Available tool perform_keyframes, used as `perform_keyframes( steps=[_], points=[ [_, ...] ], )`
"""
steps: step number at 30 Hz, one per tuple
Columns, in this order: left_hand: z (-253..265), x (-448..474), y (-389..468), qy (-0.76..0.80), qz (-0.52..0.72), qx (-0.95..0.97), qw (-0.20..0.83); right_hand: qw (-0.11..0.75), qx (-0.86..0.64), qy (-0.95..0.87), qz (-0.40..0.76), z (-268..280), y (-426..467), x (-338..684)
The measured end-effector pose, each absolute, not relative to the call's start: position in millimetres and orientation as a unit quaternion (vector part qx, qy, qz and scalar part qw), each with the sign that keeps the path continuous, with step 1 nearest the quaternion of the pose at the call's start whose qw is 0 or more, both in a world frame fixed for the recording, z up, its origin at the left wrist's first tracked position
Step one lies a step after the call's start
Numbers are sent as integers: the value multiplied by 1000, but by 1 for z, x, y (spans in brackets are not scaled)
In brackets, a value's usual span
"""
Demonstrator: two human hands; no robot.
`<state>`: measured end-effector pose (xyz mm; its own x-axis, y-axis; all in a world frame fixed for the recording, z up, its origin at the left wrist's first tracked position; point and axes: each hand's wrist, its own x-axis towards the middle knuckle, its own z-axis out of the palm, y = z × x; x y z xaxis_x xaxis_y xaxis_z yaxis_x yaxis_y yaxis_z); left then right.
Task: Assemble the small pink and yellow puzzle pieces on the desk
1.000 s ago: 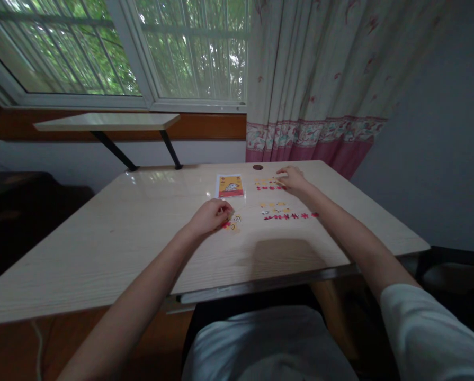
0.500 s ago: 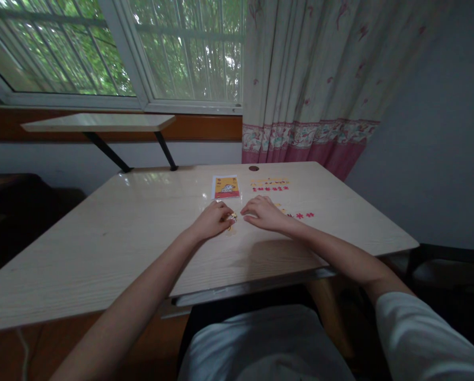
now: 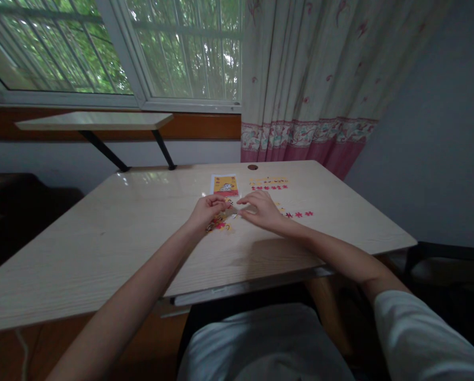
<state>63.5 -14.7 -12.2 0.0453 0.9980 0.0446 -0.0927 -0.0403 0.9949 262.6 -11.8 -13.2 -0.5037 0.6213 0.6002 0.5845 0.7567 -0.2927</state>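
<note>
My left hand point(image 3: 208, 210) is raised a little over the table, its fingers pinched on a small yellow and dark jigsaw piece point(image 3: 230, 202). Below it lies a loose pile of jigsaw pieces point(image 3: 220, 224) in yellow, red and dark colours, partly hidden by the hand. My right hand point(image 3: 261, 209) faces it from the right, thumb and forefinger apart. A whitish piece point(image 3: 235, 215) lies near its thumb tip; whether they touch, I cannot tell. Behind my hands lies a picture card point(image 3: 225, 185) with a white animal on yellow and red.
A row of yellow pieces point(image 3: 269, 181) and a row of red pieces point(image 3: 269, 188) lie at the back right of the table point(image 3: 113, 248). More red pieces point(image 3: 298, 215) sit beyond my right wrist. A raised shelf point(image 3: 97, 120) stands back left, below the window.
My left hand has lifted and shifted slightly away from me with a piece at its fingertips, uncovering the pile below. The right hand's thumb and forefinger are spread a bit wider.
</note>
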Motion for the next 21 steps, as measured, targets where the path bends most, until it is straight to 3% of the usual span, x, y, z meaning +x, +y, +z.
perform_keyframes(
  steps=[21],
  points=[
    [-16, 61, -16, 430, 459, 578, 521, 346, -388, -852, -63, -2, -10, 276]
  ],
)
